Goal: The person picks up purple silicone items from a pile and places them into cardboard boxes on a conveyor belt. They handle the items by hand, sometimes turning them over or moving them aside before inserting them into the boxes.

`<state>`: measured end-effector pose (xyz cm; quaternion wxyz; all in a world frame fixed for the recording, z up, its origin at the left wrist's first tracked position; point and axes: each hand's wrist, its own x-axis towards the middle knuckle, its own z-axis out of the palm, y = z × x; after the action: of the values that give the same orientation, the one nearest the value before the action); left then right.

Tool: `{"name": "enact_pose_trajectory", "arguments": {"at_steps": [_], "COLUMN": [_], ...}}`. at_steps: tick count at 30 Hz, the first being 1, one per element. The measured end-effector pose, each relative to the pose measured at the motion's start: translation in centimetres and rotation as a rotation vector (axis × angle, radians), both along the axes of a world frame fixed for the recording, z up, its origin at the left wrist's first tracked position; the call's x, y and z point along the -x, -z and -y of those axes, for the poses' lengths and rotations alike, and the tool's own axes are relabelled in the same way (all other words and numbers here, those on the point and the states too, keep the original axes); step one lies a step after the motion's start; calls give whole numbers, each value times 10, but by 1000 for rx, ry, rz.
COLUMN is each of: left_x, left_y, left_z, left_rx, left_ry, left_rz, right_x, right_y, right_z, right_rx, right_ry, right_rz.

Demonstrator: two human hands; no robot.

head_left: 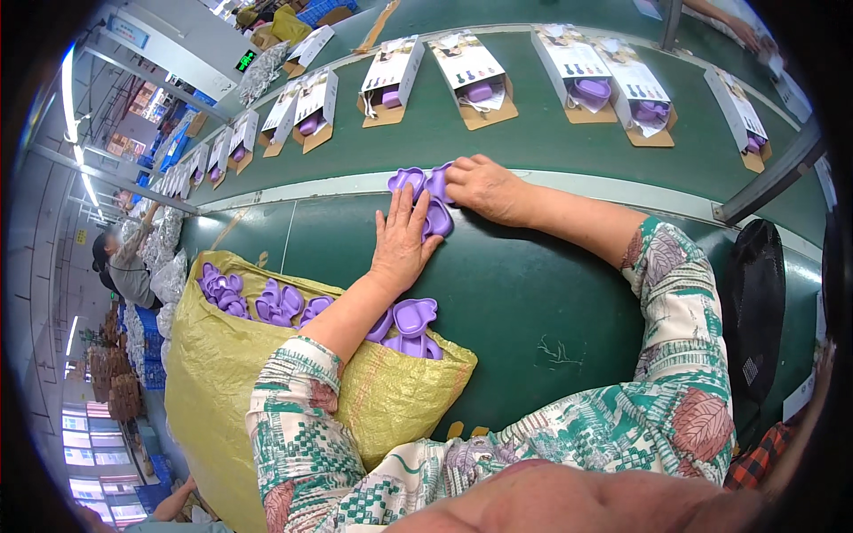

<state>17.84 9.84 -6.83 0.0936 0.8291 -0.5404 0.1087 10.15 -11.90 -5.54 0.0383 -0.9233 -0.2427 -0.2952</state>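
On the green tabletop by the pale rail, several purple moulded plastic pieces with hollow, rounded shapes lie close together. My left hand (400, 242) rests on them with its fingers stretched out, partly covering one purple piece (406, 179) and touching the one nearer me (437, 218). Beside it, my right hand (488, 190) has its fingers bent round the edge of another purple piece (437, 184); the fingertips are partly hidden. Under my left forearm lies a yellow woven sack (258, 382), its mouth full of more such purple pieces (415, 316).
Beyond the rail (355, 185), a green conveyor belt (293, 173) carries several open white boxes (388, 75) with purple items inside. A metal post (773, 178) stands at the right, near a black object (755, 311). Another person (129, 262) is at the far left.
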Motion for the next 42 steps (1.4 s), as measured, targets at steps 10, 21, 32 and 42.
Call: {"name": "enact_pose_trajectory", "arguments": {"at_steps": [10,21,32,42], "left_x": [-26,36,83,29], "left_y": [-9,-70,-99,-57], "left_z": [56,-96,-140,-92], "left_rx": [-11,-275,-555,-236], "left_ry": [-90,-67,-72,51], "left_rz": [-1,-250,-281,-244], "right_x": [-20,-1,-7,-52], "right_y": [-26,-9,-12,-27], "right_z": [134,10,43,130], "right_rx": [19,-103,173,-8], "right_ry": [713,84,420,837], "right_rz": [130,92,49,159]}}
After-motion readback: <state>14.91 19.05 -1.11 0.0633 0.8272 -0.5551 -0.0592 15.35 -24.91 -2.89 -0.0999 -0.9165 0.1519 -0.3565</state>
